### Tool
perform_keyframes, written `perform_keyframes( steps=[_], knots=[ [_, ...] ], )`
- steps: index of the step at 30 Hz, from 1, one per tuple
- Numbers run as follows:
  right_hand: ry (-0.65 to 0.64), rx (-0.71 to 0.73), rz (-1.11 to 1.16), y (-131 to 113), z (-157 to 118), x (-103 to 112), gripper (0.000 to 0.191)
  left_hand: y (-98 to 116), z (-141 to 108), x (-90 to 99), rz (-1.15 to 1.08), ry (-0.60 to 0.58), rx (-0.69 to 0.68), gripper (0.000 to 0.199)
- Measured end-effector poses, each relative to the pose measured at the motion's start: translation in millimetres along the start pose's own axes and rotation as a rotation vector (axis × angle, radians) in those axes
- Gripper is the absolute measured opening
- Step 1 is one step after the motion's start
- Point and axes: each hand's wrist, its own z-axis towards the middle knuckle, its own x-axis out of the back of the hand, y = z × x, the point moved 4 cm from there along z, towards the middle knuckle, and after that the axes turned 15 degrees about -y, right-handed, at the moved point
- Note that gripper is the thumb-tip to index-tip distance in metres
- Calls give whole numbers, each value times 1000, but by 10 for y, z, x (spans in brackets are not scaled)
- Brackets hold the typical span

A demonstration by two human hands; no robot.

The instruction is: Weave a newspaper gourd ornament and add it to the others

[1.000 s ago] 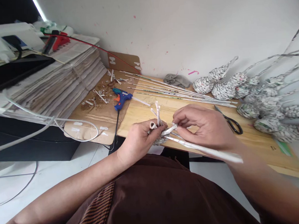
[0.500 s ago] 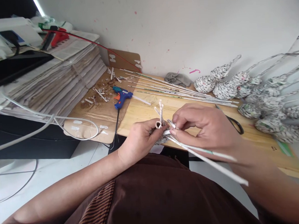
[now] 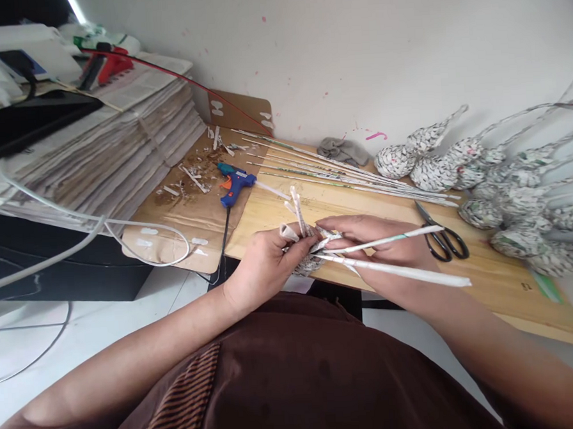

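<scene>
Small woven newspaper work sits between my two hands, mostly hidden by the fingers. My left hand is closed round its left side, thumb pressed on top. Short rolled paper ends stick up above that thumb, one an open tube mouth. My right hand is at the right side of the weave, its fingers closed at a folded paper strip. Two long paper tubes, a white one and a green-marked one, stretch rightward from the weave across the right hand.
Black-handled scissors lie right of my hand on the wooden board. Thin paper sticks lie behind. Several woven paper shapes crowd the right. A blue glue gun rests on cardboard, beside stacked newspapers.
My right hand has turned and lowered behind the long tubes, which swung upward to lie in front of it. The scissors are uncovered. The left hand stays; the upright ends lean left.
</scene>
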Motion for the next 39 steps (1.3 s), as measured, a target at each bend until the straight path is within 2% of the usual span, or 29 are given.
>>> perform_keyframes(
  steps=[3,6,10,12,15,17,19,24,28,31,34,39],
  knots=[
    [-74,102,-234,-58,-14,40,35,-2,2,1,3,-15,13,22],
    [-125,175,-344,-74,-22,31,30,3,13,3,-12,-32,40,23],
    [133,290,-232,-123,-68,-15,22,25,44,12,-58,-59,66,22],
    [209,287,-158,-111,-78,-78,21,28,54,24,-53,-64,80,22],
    [207,199,-75,-28,-43,-131,19,16,51,39,-66,-70,73,21],
    [167,223,-121,3,-15,-112,20,4,41,43,-80,-70,64,21],
    [94,297,-251,9,-2,-76,22,1,36,40,-78,-75,58,21],
    [-110,382,-621,18,-16,-37,31,31,47,32,-83,-85,68,22],
    [-76,509,-961,-103,-11,-69,31,34,51,40,-86,-78,123,24],
    [-15,528,-1111,-208,22,-97,21,35,51,43,-61,-73,157,24],
    [28,514,-1101,-281,29,-141,17,48,58,40,-44,-75,159,24],
    [-60,462,-782,-263,-26,-271,20,58,55,33,-106,-70,165,26]
  ],
)
